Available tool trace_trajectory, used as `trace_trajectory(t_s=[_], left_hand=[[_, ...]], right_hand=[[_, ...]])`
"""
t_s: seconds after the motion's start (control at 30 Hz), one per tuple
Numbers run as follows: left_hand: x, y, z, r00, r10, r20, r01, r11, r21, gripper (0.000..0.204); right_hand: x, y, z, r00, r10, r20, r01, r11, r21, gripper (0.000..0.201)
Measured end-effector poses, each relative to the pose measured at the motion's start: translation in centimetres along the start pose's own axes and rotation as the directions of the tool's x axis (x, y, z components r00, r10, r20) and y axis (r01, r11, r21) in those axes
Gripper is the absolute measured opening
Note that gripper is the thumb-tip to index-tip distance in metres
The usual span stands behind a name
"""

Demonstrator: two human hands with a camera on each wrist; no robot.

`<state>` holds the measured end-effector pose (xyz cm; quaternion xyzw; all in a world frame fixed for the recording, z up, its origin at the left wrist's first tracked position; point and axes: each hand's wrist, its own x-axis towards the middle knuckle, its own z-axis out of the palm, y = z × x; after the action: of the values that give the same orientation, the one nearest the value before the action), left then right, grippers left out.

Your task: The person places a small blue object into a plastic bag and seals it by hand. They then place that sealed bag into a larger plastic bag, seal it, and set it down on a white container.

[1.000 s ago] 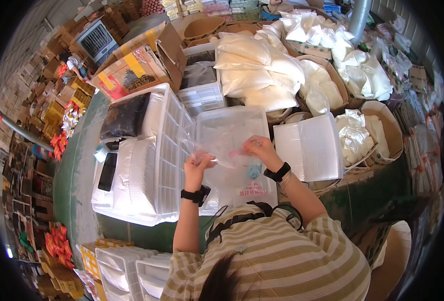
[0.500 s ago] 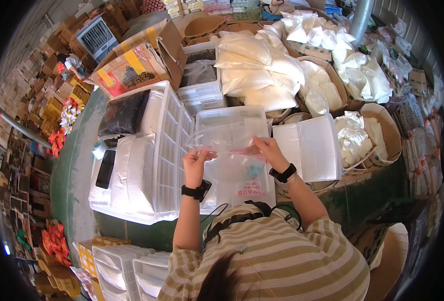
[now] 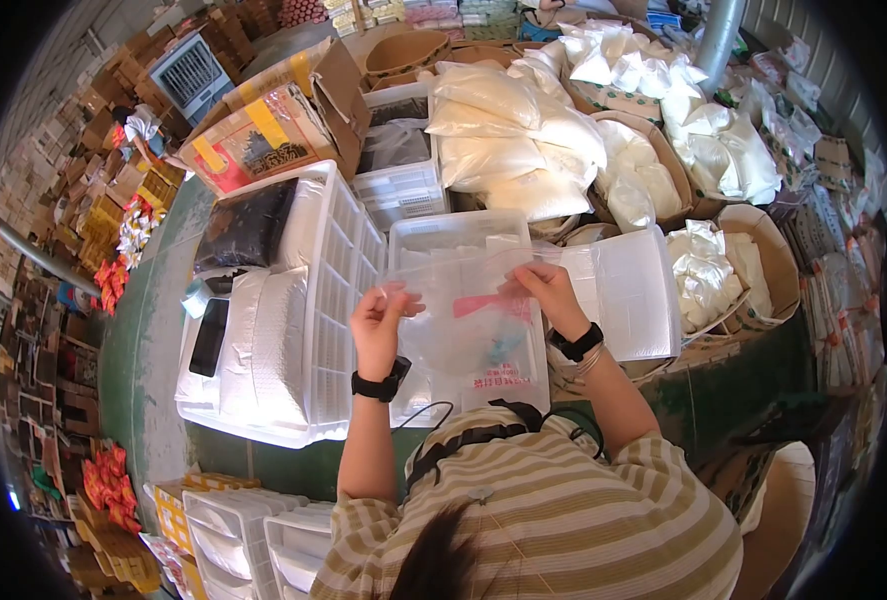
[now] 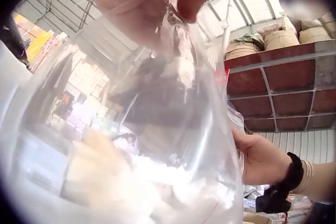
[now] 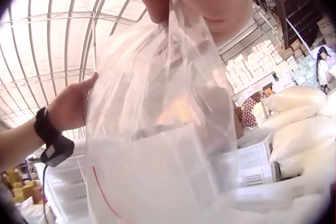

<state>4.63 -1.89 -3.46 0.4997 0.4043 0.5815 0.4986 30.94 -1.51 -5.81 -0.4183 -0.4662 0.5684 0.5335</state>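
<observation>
A clear plastic bag point(image 4: 131, 103) is stretched between my two hands, above a white plastic bin point(image 3: 458, 226). At its top edge the left hand point(image 3: 381, 318) pinches the film between thumb and fingers. Opposite, the right hand point(image 3: 555, 298) pinches the film, which gathers in folds below the fingers in the right wrist view. A thin red line runs down the bag point(image 5: 157, 145) there. Through the film in the head view show a pink strip point(image 3: 475, 305), a blue crumpled piece point(image 3: 505, 350) and red lettering point(image 3: 501, 378).
To the left stands a white crate point(image 3: 348, 250) with padded packages and a phone point(image 3: 209, 338). A silvery foam box point(image 3: 618, 290) lies at the right. Behind are large bags of pale powder point(image 3: 518, 125) and an open carton point(image 3: 283, 130). Another person point(image 3: 143, 130) is far left.
My hands have moved apart, the left to the left and the right to the right and slightly up. The bag between them is spread wider, and the pink strip shows more.
</observation>
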Motion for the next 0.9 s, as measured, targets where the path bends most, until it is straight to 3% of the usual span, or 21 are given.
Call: trace_trajectory(t_s=[0.1, 0.37, 0.47, 0.6, 0.9], left_hand=[[0.1, 0.4, -1.0, 0.999, -0.037, 0.033, 0.038, 0.999, -0.027, 0.011], [0.5, 1.6, -0.6, 0.999, 0.024, -0.026, -0.023, 1.000, 0.020, 0.009], [0.6, 1.2, -1.1, 1.000, 0.023, 0.015, -0.024, 0.999, 0.036, 0.011], [0.7, 0.2, -1.7, 0.999, 0.042, 0.032, -0.045, 0.994, 0.097, 0.011], [0.7, 0.5, -1.6, 0.997, 0.078, 0.012, -0.078, 0.997, 0.004, 0.004]], right_hand=[[-0.2, 0.1, -0.2, 1.000, -0.031, -0.004, 0.031, 0.997, -0.072, 0.025], [-0.3, 1.1, -0.7, 0.999, -0.050, 0.021, 0.053, 0.991, -0.127, 0.022], [-0.4, 1.3, -1.3, 0.998, 0.021, -0.051, -0.022, 0.999, -0.034, 0.027], [-0.5, 1.7, -1.9, 0.999, -0.012, -0.030, 0.010, 0.998, -0.064, 0.029], [-0.7, 1.5, -1.7, 0.999, -0.035, -0.034, 0.032, 0.997, -0.072, 0.030]])
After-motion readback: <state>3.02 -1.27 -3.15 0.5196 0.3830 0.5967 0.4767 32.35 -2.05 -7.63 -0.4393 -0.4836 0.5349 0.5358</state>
